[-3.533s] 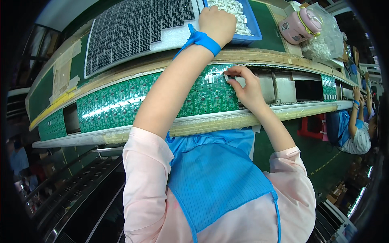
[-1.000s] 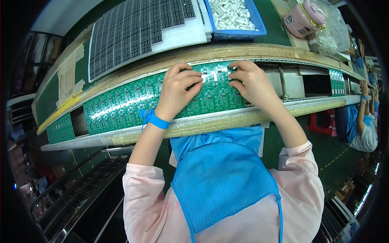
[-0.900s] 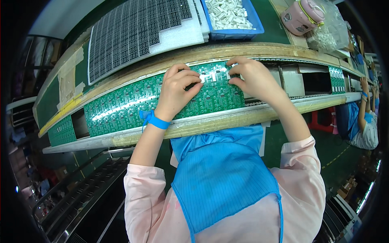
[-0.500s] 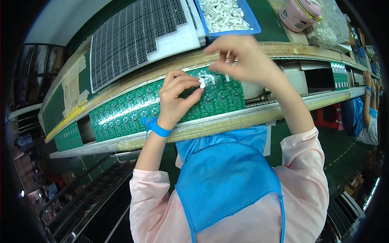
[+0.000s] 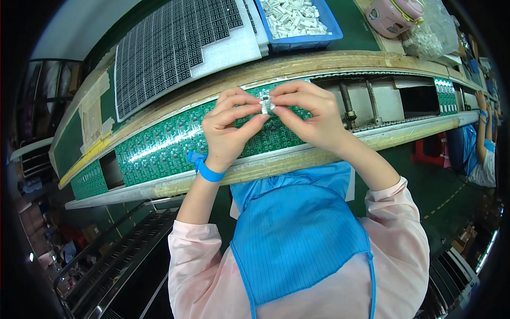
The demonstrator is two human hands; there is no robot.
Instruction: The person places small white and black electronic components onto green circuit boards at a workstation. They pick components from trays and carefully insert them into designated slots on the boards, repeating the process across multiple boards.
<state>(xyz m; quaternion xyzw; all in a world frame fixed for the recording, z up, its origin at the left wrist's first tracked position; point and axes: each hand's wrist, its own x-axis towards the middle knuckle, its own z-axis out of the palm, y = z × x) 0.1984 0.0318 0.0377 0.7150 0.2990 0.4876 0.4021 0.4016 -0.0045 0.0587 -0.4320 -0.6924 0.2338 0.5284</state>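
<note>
My left hand [image 5: 228,122], with a blue wrist strap [image 5: 208,169] round its wrist, is closed in a pinch on a small white connector [image 5: 266,106]. From the other side my right hand [image 5: 313,114] also pinches at the connector, thumb below and fingers above. The fingertips of both hands nearly meet there, so part of the connector is hidden; whether there is one piece or more I cannot tell. Right beneath lies a green circuit board panel [image 5: 175,133], set with small dark parts, on a rail line.
Behind the rail lie a sheet of black digit displays [image 5: 159,53] on white foam and a blue tray [image 5: 303,42] of white connectors. Farther right stand a pink pot [image 5: 390,18] and a clear bag [image 5: 433,37]. Another person's arm [image 5: 482,127] shows at the far right.
My right hand has come down and left from above the board to the white connector at my left fingertips, its fingers closing in a pinch. My left hand has stayed nearly in place.
</note>
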